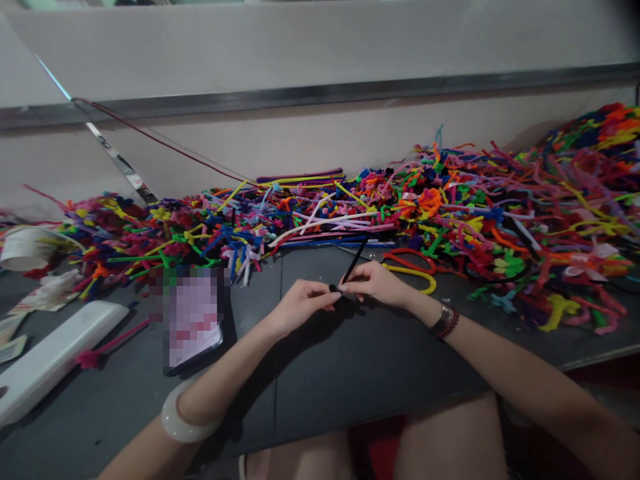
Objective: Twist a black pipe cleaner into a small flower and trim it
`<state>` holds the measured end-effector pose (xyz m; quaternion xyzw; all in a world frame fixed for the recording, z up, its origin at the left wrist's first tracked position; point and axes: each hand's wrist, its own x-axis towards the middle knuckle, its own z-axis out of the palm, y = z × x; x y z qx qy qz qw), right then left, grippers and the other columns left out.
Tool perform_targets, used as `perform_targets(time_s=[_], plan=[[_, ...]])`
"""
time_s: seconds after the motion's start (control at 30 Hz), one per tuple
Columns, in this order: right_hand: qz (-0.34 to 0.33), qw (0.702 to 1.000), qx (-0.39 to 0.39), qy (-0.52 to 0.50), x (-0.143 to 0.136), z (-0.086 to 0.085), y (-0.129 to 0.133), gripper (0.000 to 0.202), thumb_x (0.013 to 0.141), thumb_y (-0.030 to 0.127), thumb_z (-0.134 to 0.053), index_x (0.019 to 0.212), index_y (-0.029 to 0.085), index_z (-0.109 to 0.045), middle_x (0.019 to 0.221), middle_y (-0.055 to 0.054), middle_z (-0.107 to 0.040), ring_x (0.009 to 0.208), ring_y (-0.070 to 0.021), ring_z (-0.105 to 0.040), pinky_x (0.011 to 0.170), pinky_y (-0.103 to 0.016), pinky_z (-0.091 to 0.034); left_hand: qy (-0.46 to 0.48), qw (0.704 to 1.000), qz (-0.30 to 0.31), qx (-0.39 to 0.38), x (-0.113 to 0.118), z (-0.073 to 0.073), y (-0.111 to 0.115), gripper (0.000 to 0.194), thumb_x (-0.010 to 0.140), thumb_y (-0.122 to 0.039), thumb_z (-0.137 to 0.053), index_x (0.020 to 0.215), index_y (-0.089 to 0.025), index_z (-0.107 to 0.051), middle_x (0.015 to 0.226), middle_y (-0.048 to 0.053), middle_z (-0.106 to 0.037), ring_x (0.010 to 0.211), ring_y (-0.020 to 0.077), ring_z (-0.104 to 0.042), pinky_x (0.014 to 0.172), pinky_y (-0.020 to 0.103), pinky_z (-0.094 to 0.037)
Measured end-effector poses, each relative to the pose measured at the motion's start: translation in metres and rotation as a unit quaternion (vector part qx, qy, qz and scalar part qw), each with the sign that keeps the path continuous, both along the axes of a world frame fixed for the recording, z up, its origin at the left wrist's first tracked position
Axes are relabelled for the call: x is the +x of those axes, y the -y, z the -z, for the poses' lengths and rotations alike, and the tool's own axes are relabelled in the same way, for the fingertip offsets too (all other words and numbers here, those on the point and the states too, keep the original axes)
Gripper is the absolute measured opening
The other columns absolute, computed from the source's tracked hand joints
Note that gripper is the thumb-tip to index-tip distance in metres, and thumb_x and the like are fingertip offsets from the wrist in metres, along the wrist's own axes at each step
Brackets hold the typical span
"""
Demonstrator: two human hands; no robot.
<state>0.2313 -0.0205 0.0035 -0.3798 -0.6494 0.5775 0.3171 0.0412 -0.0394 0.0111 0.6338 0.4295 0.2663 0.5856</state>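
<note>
Over the middle of the dark table, my two hands meet at a black pipe cleaner point(355, 261). My left hand point(303, 307) pinches its lower end, where a small dark curled or bent part shows between the fingertips. Close beside it, my right hand point(375, 283) grips the pipe cleaner near the same end, and the straight length sticks up and away past the fingers. The exact shape of the part between the fingers is too small to make out. Just behind my right hand lie scissors with red and yellow handles point(417, 270).
A long heap of coloured pipe cleaners point(320, 213) runs along the wall. At left are a propped phone point(197, 327), a white oblong device point(60, 360), a pink pipe-cleaner flower point(90, 359) and a white cup point(27, 248). The table's front edge point(350, 421) is near my legs.
</note>
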Motion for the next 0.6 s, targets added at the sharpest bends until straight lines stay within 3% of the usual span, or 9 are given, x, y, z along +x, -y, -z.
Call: perform_targets(time_s=[0.13,0.37,0.47,0.6], plan=[[-0.035,0.999,-0.003,0.038,0.0024,-0.0001,-0.0013,0.025,0.067,0.034,-0.065,0.076,0.010,-0.065,0.060,0.000,-0.058,0.042,-0.0043,-0.044,0.040,-0.017,-0.034,-0.060,0.997,0.043,0.035,-0.0008,-0.0005,0.0007,0.027,0.073,-0.037,-0.056,0.064,-0.012,-0.064,0.058,0.001,-0.060,0.057,0.0109,-0.051,0.055,0.021,-0.036],[0.016,1.000,-0.024,-0.010,0.0018,-0.0016,-0.0032,0.026,0.068,0.032,-0.065,0.080,0.009,-0.064,0.062,0.000,-0.058,0.043,-0.0038,-0.044,0.042,-0.018,-0.035,-0.003,0.999,-0.023,0.029,0.0018,-0.0014,-0.0009,0.026,0.074,-0.038,-0.055,0.070,-0.013,-0.061,0.062,0.000,-0.058,0.060,0.0102,-0.052,0.061,0.021,-0.039],[0.002,0.995,-0.090,-0.044,0.0046,-0.0019,-0.0053,0.021,0.068,0.027,-0.065,0.079,0.010,-0.064,0.059,0.001,-0.056,0.045,-0.0038,-0.045,0.041,-0.016,-0.035,-0.005,0.998,-0.014,0.053,0.0016,-0.0038,-0.0008,0.027,0.076,-0.038,-0.053,0.069,-0.013,-0.060,0.061,-0.001,-0.056,0.060,0.0097,-0.050,0.061,0.021,-0.038],[-0.045,0.966,-0.242,-0.082,0.0103,-0.0011,-0.0086,0.015,0.071,0.022,-0.061,0.077,0.009,-0.063,0.068,-0.002,-0.058,0.050,-0.0039,-0.047,0.036,-0.012,-0.030,-0.009,0.997,0.031,0.064,0.0008,-0.0070,0.0005,0.027,0.076,-0.037,-0.052,0.066,-0.013,-0.058,0.060,-0.001,-0.053,0.059,0.0099,-0.049,0.060,0.021,-0.038]])
